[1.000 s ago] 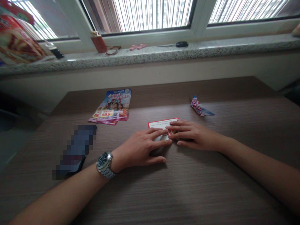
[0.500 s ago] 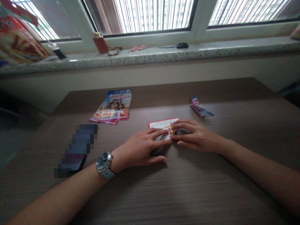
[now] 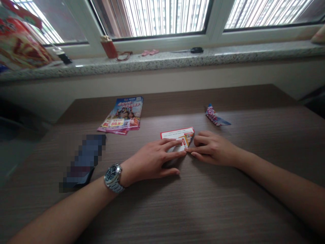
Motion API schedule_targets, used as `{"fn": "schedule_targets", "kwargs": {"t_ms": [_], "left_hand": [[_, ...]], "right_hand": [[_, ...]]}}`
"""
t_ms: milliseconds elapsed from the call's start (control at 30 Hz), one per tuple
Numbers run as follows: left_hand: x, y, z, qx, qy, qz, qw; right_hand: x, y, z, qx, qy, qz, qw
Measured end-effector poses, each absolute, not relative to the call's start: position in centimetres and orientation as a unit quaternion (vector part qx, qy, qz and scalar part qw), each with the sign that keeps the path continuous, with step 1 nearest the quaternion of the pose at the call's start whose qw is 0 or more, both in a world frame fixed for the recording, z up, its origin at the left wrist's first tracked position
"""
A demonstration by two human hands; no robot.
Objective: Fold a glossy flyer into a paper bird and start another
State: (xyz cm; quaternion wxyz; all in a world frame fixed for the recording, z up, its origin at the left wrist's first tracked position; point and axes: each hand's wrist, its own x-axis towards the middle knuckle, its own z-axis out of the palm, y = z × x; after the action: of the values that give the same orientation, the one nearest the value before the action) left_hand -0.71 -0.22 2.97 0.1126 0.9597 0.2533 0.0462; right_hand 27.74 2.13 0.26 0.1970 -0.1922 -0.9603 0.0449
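A folded flyer (image 3: pixel 176 134) with a white face, red edge and yellow print lies on the table. My left hand (image 3: pixel 152 160) rests flat across its near left part, fingers stretched out and thumb apart. This hand hides some of the flyer. At the flyer's near right corner, the extended index finger of my right hand (image 3: pixel 217 149) touches the paper. That hand's other fingers are curled in, its thumb sits below the index finger, and nothing shows in its grasp. A small folded paper piece (image 3: pixel 213 116), blue and red, stands beyond the right hand.
A stack of printed flyers (image 3: pixel 129 113) lies at the back left of the brown table (image 3: pixel 177 210). Nearer to me on the left is a blurred-out dark device (image 3: pixel 87 159). Along the stone windowsill (image 3: pixel 157 62) are a red-brown case (image 3: pixel 109 47) and a black-handled tool (image 3: pixel 196 50).
My right hand's fingers have curled in and drawn back from the flyer, leaving its index finger on the corner. More of the flyer's right side shows. My left hand has stayed put.
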Motion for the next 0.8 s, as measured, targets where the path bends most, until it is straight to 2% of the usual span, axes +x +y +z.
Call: {"fn": "schedule_targets", "kwargs": {"t_ms": [567, 800], "left_hand": [[-0.8, -0.3, 2.8, 0.958, 0.253, 0.059, 0.118], [-0.8, -0.3, 2.7, 0.96, 0.255, 0.043, 0.11]], "right_hand": [[30.3, 4.0, 0.5, -0.276, -0.947, -0.062, 0.155], [29.9, 3.5, 0.3, -0.303, -0.938, -0.07, 0.152]]}}
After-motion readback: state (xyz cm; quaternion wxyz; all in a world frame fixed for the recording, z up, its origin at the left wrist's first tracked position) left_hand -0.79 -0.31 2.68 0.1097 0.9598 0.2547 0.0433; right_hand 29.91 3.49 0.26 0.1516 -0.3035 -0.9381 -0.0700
